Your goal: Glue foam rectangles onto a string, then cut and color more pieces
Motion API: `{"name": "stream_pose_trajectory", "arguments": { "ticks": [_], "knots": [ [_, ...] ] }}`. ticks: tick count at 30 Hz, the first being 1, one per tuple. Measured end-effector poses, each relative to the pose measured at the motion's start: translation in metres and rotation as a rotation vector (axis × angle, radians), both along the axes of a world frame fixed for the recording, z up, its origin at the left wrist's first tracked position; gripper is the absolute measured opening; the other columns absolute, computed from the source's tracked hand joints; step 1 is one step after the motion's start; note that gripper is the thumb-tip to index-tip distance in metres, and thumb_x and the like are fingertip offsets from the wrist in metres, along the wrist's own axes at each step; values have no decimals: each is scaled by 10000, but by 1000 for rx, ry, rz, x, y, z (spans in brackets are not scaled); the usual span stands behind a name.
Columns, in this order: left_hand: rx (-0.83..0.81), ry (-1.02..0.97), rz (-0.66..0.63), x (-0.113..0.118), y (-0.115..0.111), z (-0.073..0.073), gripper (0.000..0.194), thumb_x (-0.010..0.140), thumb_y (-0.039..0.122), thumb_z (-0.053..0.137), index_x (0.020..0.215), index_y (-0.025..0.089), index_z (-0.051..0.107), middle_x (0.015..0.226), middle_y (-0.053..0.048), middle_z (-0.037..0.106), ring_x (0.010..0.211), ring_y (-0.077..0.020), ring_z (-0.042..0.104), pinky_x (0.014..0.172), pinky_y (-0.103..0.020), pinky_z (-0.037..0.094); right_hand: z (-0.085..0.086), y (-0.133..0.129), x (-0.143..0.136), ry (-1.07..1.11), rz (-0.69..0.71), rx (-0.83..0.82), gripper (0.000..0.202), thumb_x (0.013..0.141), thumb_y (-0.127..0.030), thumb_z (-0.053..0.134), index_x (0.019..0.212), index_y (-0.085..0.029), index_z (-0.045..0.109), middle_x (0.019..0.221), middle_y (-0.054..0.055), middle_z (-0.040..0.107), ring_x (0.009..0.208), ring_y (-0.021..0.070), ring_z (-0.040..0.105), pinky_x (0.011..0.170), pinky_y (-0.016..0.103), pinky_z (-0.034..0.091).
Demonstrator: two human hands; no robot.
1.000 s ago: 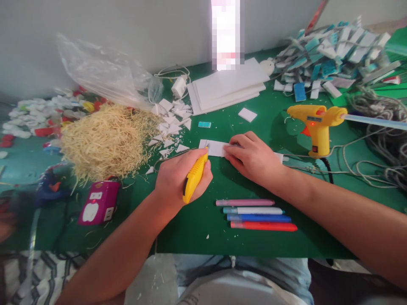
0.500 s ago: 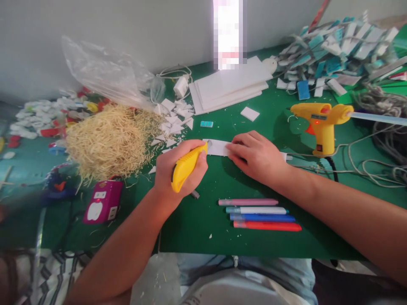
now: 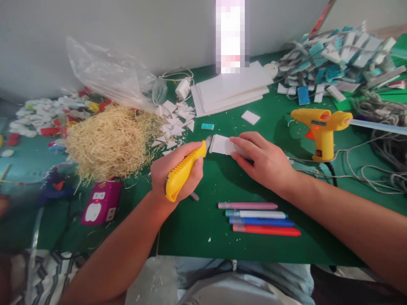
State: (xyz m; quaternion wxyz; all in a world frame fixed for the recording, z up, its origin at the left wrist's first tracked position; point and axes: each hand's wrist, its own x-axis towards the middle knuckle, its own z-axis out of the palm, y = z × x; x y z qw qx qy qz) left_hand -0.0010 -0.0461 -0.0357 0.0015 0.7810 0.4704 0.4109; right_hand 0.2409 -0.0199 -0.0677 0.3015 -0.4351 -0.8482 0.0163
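My left hand (image 3: 176, 171) is wrapped around a yellow utility knife (image 3: 185, 170), its blade pointing away from me and to the right. The blade tip lies beside the left end of a strip of white foam board (image 3: 221, 145). My right hand (image 3: 262, 159) grips that strip, fingertips over its upper face; the rest of it is mostly hidden under the hand. A small blue-and-white piece (image 3: 207, 126) and a white rectangular offcut (image 3: 251, 117) lie just beyond. Several felt-tip pens (image 3: 248, 206) are lined up nearer to me.
White board sheets (image 3: 232, 91) are stacked at the back. Triangular white scraps (image 3: 174, 120) and wood shavings (image 3: 103, 142) lie left, near a purple power socket block (image 3: 102, 202). A yellow glue gun (image 3: 321, 127) with its cord stands right, below a heap of offcuts (image 3: 333, 59).
The knife has drawn back slightly toward me and left, its blade now clear of the strip. The strip's left end has moved right and looks lifted. My right hand still holds it.
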Motion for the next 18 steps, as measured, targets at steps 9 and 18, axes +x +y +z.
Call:
{"name": "stream_pose_trajectory", "arguments": {
  "ticks": [9,18],
  "knots": [
    [125,-33,30,-4,-1,-1,212,963,242,599,1133,221,725,1012,-33,824,782,-162,787,751,-250,660,0,1,0,11,12,-14,332,1036,-289,518,1304,-186,686,1197,143,709,984,233,720,787,344,631],
    [33,68,-7,1,-2,5,186,943,236,611,1078,186,729,962,-34,829,746,-153,783,727,-207,642,-1,2,0,-33,9,11,310,1034,-280,530,1260,-159,705,1175,150,728,944,230,735,758,336,633]
  ]
}}
